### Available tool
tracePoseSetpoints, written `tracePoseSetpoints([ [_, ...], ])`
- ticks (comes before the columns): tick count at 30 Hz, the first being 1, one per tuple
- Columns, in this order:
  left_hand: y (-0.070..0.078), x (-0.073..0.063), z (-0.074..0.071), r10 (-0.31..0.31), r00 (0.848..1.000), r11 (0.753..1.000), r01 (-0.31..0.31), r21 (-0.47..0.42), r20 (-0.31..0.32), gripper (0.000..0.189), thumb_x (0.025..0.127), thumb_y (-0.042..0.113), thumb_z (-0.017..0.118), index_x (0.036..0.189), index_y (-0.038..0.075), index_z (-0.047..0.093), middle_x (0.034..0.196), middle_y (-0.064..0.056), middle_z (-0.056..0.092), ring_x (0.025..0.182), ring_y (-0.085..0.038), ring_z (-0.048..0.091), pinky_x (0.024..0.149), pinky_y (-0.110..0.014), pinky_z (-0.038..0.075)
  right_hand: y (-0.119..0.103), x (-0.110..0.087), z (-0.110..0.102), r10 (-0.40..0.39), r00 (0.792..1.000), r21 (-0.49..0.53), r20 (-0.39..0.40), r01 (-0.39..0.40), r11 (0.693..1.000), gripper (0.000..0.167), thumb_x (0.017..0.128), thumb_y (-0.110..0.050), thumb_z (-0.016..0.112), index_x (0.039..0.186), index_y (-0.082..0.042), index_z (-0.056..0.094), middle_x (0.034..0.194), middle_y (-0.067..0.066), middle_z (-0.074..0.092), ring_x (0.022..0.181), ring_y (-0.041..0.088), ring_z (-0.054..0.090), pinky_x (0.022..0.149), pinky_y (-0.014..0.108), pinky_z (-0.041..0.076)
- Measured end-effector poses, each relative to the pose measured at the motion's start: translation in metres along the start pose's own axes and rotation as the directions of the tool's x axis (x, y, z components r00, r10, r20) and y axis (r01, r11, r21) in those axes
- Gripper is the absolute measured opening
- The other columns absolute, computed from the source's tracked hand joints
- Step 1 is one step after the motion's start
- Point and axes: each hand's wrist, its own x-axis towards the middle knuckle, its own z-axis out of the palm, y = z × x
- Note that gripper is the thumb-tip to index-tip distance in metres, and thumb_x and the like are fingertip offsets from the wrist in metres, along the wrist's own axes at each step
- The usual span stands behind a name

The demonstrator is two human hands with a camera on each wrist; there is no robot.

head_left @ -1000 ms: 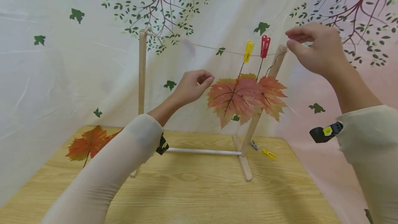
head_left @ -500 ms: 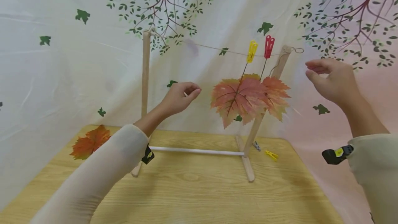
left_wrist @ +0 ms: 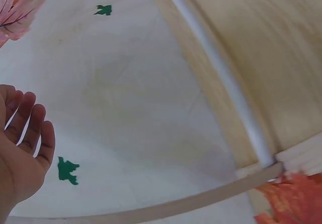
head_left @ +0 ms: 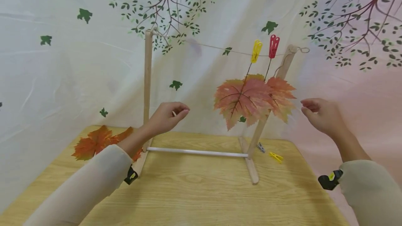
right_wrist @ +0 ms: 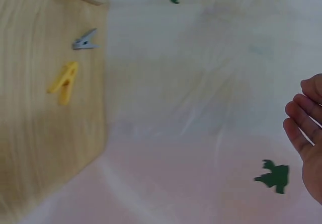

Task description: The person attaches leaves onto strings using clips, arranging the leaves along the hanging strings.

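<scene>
Two reddish artificial maple leaves hang from a string [head_left: 213, 47], the front leaf [head_left: 240, 97] by a yellow clothespin [head_left: 256, 51] and the rear leaf [head_left: 282, 95] by a red clothespin [head_left: 274, 46]. My left hand [head_left: 166, 116] hovers near the left post [head_left: 147, 76], fingers loosely bent and holding nothing. To the right of the hanging leaves is my right hand [head_left: 323, 116], also holding nothing, its fingers relaxed. Orange leaves [head_left: 94, 144] lie on the table at the left, partly hidden by my left arm.
The wooden frame has a right post [head_left: 259, 132] and a white crossbar [head_left: 198, 152] low between its feet. A grey clothespin [head_left: 261, 147] and another yellow clothespin [head_left: 276, 157] lie on the table [head_left: 201, 191] by the right foot. A printed cloth [head_left: 194, 69] hangs behind.
My right hand has come away from the top of the right post and lowered. My left hand has moved down and left, away from the hanging leaves. Both leaves stay clipped.
</scene>
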Motion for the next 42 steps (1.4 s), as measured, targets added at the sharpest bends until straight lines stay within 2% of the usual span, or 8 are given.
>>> tracePoseSetpoints([
  [3,-0.008,-0.015,0.004,-0.010,1.000,1.000,0.010,0.000,0.020,0.019,0.105,0.019,0.060,0.112,0.008,0.074,0.095,0.001,0.072,0.076,-0.013,0.062,0.069,-0.032,0.056,0.008,-0.009,0.011,-0.023,0.999,-0.011,0.039,0.023,1.000,0.031,0.102,-0.012,0.061,0.124,0.009,0.064,0.110,0.030,0.069,0.093,0.048,0.067,0.070,0.036,0.057],
  [7,-0.019,-0.038,0.009,-0.010,0.999,1.000,0.009,0.021,0.052,0.018,0.105,0.019,0.062,0.112,0.008,0.074,0.093,0.004,0.071,0.079,-0.011,0.063,0.070,-0.031,0.055,0.017,-0.020,0.030,-0.038,0.996,-0.003,0.085,0.039,0.999,0.030,0.102,-0.012,0.061,0.124,0.008,0.064,0.108,0.028,0.070,0.092,0.045,0.068,0.074,0.056,0.057],
  [16,-0.043,-0.086,0.006,-0.073,0.992,0.997,0.069,0.037,0.104,0.019,0.105,0.022,0.062,0.114,0.010,0.074,0.097,0.008,0.069,0.087,-0.010,0.062,0.073,-0.030,0.054,0.036,-0.045,0.072,-0.006,0.985,0.042,0.171,-0.001,0.999,0.031,0.100,-0.009,0.063,0.124,0.010,0.064,0.106,0.026,0.070,0.093,0.042,0.068,0.079,0.059,0.057],
  [21,-0.056,-0.108,-0.005,-0.129,0.988,0.991,0.125,0.053,0.084,0.018,0.105,0.024,0.062,0.113,0.012,0.074,0.096,0.009,0.070,0.084,-0.007,0.064,0.072,-0.029,0.055,0.042,-0.057,0.088,0.051,0.975,0.068,0.215,-0.067,0.995,0.035,0.102,-0.015,0.063,0.127,0.010,0.062,0.109,0.026,0.070,0.098,0.045,0.066,0.082,0.060,0.055],
  [28,-0.078,-0.139,-0.025,-0.194,0.979,0.980,0.191,0.052,0.066,0.017,0.104,0.023,0.063,0.109,0.013,0.075,0.091,0.005,0.071,0.077,-0.017,0.068,0.065,-0.028,0.056,0.055,-0.079,0.112,0.121,0.952,0.084,0.283,-0.150,0.985,0.039,0.101,-0.018,0.067,0.126,0.010,0.062,0.109,0.024,0.070,0.097,0.041,0.068,0.075,0.044,0.057],
  [32,-0.091,-0.158,-0.036,-0.192,0.975,0.980,0.186,0.065,0.114,0.016,0.104,0.021,0.063,0.107,0.012,0.075,0.092,0.000,0.073,0.078,-0.021,0.069,0.066,-0.028,0.056,0.061,-0.089,0.124,0.148,0.941,0.099,0.304,-0.186,0.978,0.039,0.099,-0.017,0.069,0.126,0.011,0.062,0.111,0.026,0.069,0.098,0.041,0.068,0.074,0.041,0.059],
  [38,-0.108,-0.183,-0.051,-0.177,0.972,0.976,0.153,0.157,0.156,0.014,0.103,0.018,0.064,0.103,0.009,0.075,0.090,0.004,0.072,0.077,-0.008,0.066,0.067,-0.028,0.055,0.066,-0.100,0.138,0.128,0.942,0.149,0.311,-0.182,0.972,0.040,0.098,-0.016,0.072,0.124,0.012,0.062,0.111,0.029,0.068,0.093,0.040,0.070,0.074,0.042,0.059],
  [42,-0.120,-0.195,-0.059,-0.175,0.970,0.967,0.137,0.214,0.169,0.008,0.099,0.014,0.069,0.101,0.010,0.076,0.089,0.007,0.071,0.079,-0.001,0.062,0.067,-0.027,0.055,0.066,-0.106,0.144,0.154,0.926,0.177,0.344,-0.225,0.958,0.044,0.097,-0.015,0.072,0.127,0.014,0.059,0.116,0.033,0.064,0.096,0.042,0.069,0.074,0.043,0.059],
])
